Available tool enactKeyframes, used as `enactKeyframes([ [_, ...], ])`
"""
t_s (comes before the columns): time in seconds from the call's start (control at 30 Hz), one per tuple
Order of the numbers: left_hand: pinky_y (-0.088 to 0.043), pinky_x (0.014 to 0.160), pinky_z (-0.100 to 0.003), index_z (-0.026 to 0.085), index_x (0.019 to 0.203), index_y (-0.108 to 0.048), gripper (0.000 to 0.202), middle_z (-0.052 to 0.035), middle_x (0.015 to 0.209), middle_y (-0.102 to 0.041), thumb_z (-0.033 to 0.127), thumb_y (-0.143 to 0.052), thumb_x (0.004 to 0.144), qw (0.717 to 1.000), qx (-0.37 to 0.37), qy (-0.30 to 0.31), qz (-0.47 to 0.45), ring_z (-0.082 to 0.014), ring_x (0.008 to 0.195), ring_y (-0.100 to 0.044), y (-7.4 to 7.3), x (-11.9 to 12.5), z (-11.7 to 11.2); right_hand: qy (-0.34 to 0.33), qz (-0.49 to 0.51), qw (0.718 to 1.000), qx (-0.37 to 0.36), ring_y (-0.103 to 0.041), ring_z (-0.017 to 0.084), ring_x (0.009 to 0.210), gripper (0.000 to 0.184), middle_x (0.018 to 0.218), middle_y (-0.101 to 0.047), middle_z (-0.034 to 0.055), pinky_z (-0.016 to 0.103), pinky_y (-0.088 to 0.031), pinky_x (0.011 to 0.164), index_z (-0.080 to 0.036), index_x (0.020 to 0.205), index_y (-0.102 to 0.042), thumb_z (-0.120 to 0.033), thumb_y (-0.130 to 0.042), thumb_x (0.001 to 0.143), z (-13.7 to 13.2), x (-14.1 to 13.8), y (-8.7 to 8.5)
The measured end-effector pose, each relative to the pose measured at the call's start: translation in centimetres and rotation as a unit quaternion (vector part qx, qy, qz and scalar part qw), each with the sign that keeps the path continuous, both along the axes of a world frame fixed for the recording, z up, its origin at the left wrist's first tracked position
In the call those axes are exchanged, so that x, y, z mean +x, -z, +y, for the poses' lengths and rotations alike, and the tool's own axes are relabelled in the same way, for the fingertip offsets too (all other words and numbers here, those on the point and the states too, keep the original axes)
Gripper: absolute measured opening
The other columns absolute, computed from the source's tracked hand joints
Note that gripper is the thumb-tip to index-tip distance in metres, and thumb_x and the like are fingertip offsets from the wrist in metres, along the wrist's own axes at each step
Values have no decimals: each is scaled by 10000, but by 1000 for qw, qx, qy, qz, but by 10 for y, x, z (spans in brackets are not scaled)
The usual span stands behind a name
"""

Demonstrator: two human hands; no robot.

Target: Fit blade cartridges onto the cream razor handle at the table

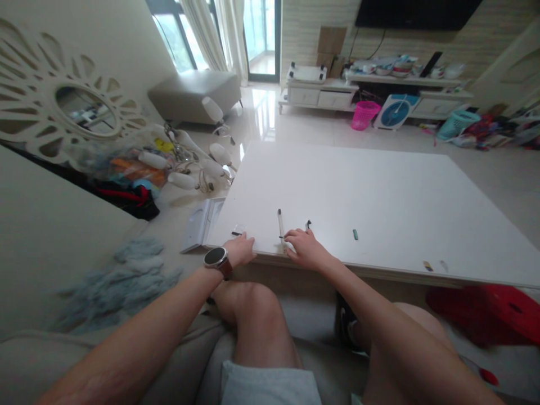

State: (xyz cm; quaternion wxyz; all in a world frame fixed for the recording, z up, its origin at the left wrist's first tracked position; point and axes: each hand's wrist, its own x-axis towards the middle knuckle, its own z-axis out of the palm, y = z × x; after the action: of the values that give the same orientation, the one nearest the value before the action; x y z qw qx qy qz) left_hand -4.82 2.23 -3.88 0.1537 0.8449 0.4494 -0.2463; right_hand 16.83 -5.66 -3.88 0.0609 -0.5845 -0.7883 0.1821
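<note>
My left hand (pixel 241 249), with a watch (pixel 216 257) on its wrist, rests at the near edge of the white table (pixel 358 185). Its fingers are loosely stretched, close to a small clear piece with a black strip (pixel 237 232). My right hand (pixel 304 247) is closed over the table edge, its fingertips pinched around something small and whitish that I cannot make out. A thin dark tip pokes out at those fingertips. Just left of them lies a slim pale stick with a dark end (pixel 280 221). Beyond the knuckles sits a small black piece (pixel 309 224).
Farther right on the table lie a small dark green piece (pixel 355 234), a yellow-and-black piece (pixel 427 265) and a clear bit (pixel 444 265). A white open box (pixel 196 226) stands by the left edge, near a lamp with several white shades (pixel 211 167). A red stool (pixel 502 312) is at right.
</note>
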Motion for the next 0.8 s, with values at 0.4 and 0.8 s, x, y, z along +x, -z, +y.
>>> enactKeyframes([
  [0.4,-466,965,-363,96,1266,-563,472,-200,1254,-648,371,-531,884,939,-109,-130,-299,-287,1162,-625,-8,28,1,123,216,965,89,-647,177,889,160,947,-711,59,305,-465,855,-170,897,-691,-90,-557,865,9,1,1],
  [0.8,-494,664,-264,129,839,-624,127,-49,762,-679,226,-693,795,677,-224,-383,-587,-151,708,-674,-23,47,-9,182,382,906,11,-683,180,793,186,883,-693,27,293,-518,710,-198,1001,-566,-261,-637,841,20,-9,16],
])
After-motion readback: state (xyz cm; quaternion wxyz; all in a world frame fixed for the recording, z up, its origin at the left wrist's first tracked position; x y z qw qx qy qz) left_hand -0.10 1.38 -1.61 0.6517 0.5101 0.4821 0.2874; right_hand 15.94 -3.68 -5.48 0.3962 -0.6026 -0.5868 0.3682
